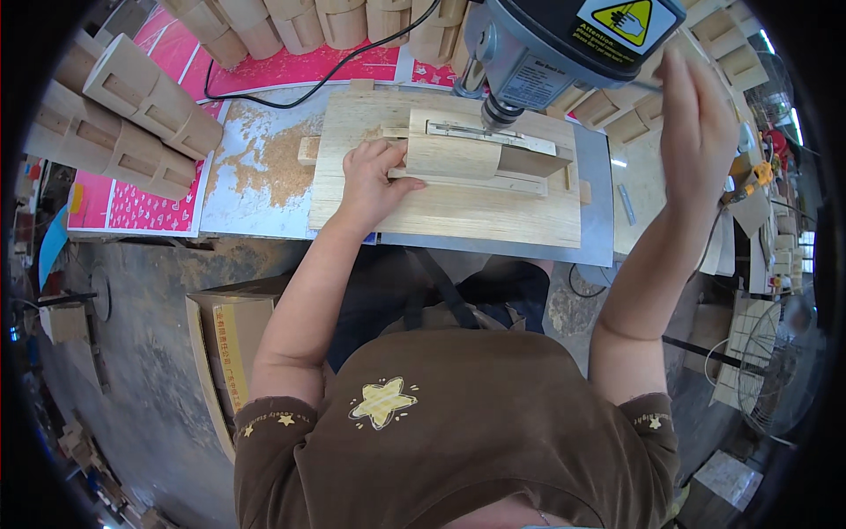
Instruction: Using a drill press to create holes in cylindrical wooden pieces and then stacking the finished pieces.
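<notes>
My left hand point(372, 181) is closed on the left end of a pale wooden block point(467, 159), thumb along its near side. The block has a rounded face and a rectangular cutout at its right part. It sits in a wooden jig point(524, 184) fixed on a flat wooden board point(449, 216). Just above the block's far side hangs the drill press chuck point(500, 113), under the grey drill press head point(538, 66). My right hand point(701, 123) is raised at the right of the head, closed around the end of a thin lever point(649, 85); the hand partly hides it.
Sawdust point(278, 163) covers the table left of the board. Stacked wooden blocks point(154, 97) line the back and left, with a black cable point(335, 66) before them. A blue marker-like stick point(627, 204) lies at right. A cardboard box point(225, 326) and a fan point(775, 353) stand below.
</notes>
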`<state>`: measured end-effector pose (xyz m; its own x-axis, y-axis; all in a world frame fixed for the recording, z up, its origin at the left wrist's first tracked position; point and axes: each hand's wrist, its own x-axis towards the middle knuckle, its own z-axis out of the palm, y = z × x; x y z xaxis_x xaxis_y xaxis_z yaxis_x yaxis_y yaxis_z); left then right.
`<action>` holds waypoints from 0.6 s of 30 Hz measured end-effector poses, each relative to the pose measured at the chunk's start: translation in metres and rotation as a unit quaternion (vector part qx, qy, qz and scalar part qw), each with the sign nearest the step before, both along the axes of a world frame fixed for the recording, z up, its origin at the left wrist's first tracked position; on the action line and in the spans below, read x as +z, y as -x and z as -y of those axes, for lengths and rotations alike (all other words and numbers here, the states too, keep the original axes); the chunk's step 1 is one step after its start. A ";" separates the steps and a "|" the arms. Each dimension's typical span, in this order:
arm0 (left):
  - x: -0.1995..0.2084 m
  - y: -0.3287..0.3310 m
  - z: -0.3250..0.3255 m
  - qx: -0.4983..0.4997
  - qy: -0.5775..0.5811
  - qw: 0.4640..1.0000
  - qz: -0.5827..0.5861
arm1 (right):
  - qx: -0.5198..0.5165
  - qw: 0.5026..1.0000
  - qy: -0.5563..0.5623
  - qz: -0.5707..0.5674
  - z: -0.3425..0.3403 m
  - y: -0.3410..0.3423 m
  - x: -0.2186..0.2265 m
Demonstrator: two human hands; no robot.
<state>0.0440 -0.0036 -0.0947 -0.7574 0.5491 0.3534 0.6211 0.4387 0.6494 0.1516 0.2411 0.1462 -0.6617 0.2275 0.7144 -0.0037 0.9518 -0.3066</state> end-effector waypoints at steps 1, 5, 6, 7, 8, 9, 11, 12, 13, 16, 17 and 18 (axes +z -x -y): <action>0.000 0.000 -0.002 -0.004 -0.003 1.000 0.001 | 0.026 0.999 0.030 -0.006 0.008 -0.014 -0.012; 0.000 0.000 -0.005 -0.008 0.014 1.000 -0.015 | 0.068 0.987 0.142 -0.027 0.031 -0.040 -0.091; 0.001 0.001 -0.006 -0.010 0.020 1.000 -0.018 | 0.059 0.989 0.136 -0.020 0.031 -0.036 -0.111; 0.002 0.000 -0.003 -0.009 0.023 1.000 -0.018 | 0.052 0.990 0.131 -0.013 0.030 -0.029 -0.128; 0.003 0.000 -0.003 -0.013 0.023 1.000 -0.014 | 0.049 0.990 0.133 -0.014 0.027 -0.023 -0.137; 0.004 0.000 -0.003 -0.018 0.022 1.000 -0.011 | 0.065 0.990 0.107 -0.059 0.024 -0.017 -0.144; 0.002 0.000 -0.002 -0.018 0.024 0.999 -0.015 | 0.081 0.988 0.082 -0.107 0.022 -0.014 -0.147; 0.001 -0.001 -0.001 -0.016 0.025 0.999 -0.018 | 0.078 0.990 0.069 -0.093 0.021 -0.015 -0.147; -0.001 -0.001 -0.001 -0.017 0.025 0.999 -0.022 | 0.076 0.992 0.055 -0.082 0.020 -0.014 -0.145; -0.002 -0.002 0.000 -0.009 0.024 0.999 -0.044 | 0.106 0.977 0.016 -0.184 0.014 -0.022 -0.113; 0.001 -0.004 0.001 -0.006 0.032 0.999 -0.041 | 0.075 0.985 0.029 -0.151 0.015 -0.020 -0.085; 0.003 -0.004 0.001 -0.007 0.039 0.998 -0.038 | 0.042 0.991 0.041 -0.118 0.015 -0.016 -0.050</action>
